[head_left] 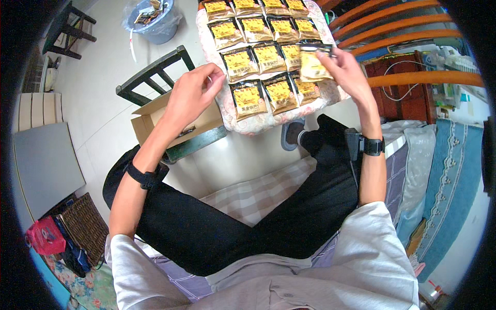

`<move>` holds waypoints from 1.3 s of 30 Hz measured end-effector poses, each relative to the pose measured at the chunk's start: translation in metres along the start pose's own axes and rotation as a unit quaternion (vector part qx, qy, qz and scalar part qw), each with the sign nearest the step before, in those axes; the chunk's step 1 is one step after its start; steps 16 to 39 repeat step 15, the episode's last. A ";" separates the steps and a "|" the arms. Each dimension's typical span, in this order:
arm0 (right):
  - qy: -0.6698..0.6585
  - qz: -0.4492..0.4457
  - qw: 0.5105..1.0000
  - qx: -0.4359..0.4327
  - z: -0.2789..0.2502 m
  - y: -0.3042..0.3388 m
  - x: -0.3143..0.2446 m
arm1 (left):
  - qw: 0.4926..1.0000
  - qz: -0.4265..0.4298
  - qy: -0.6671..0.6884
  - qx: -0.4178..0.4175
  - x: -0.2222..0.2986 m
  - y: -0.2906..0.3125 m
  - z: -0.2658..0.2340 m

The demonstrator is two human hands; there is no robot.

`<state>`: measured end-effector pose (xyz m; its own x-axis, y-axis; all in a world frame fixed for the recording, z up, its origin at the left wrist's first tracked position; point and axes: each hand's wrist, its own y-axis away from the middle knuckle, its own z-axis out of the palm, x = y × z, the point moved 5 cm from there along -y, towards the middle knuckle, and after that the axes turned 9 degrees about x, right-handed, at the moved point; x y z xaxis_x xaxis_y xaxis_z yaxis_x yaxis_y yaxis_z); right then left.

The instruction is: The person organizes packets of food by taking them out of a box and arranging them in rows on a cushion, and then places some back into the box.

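Several black, yellow and gold snack packets (279, 96) lie face up in rows on a small table with a pale flowered cover (248, 125). My right hand (347, 72) pinches one more snack packet (313, 66) by its upper right side. That packet is slightly blurred and hangs over the right part of the rows, hiding parts of the packets beneath. At the table's left edge, my left hand (195, 92) has its fingers curled in toward the thumb, and nothing shows in it. It is close to the packets but apart from them.
Below my left forearm, an open cardboard box (147, 129) rests on a dark green wooden chair (196, 144). A blue bin with a plastic liner (160, 32) stands at the far left. Curved orange-brown wooden slats (413, 78) border the table's right side.
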<state>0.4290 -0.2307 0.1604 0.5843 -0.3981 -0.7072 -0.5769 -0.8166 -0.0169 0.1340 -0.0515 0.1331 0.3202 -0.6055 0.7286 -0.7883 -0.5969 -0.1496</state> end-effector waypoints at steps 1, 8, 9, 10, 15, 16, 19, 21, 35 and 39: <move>-0.020 -0.010 0.999 -0.025 0.014 0.002 -0.013 | 1.000 0.000 -0.001 -0.002 -0.001 0.001 0.001; -0.168 -0.039 0.956 -0.236 0.105 0.037 -0.074 | 0.963 -0.075 0.253 -0.062 0.009 0.004 0.019; -0.201 -0.054 0.941 -0.266 0.121 0.040 -0.081 | 0.964 -0.076 0.248 -0.061 0.006 0.006 0.017; -0.190 -0.072 0.941 -0.269 0.128 0.042 -0.088 | 0.968 -0.049 0.237 -0.060 0.004 0.007 0.021; -0.139 -0.075 0.956 -0.247 0.142 0.035 -0.084 | 0.982 -0.049 0.169 -0.065 -0.003 0.005 0.016; -0.139 -0.075 0.956 -0.247 0.142 0.035 -0.084 | 0.982 -0.049 0.169 -0.065 -0.003 0.005 0.016; -0.139 -0.075 0.956 -0.247 0.142 0.035 -0.084 | 0.982 -0.049 0.169 -0.065 -0.003 0.005 0.016; -0.139 -0.075 0.956 -0.247 0.142 0.035 -0.084 | 0.982 -0.049 0.169 -0.065 -0.003 0.005 0.016; -0.139 -0.075 0.956 -0.247 0.142 0.035 -0.084 | 0.982 -0.049 0.169 -0.065 -0.003 0.005 0.016; -0.139 -0.075 0.956 -0.247 0.142 0.035 -0.084 | 0.982 -0.049 0.169 -0.065 -0.003 0.005 0.016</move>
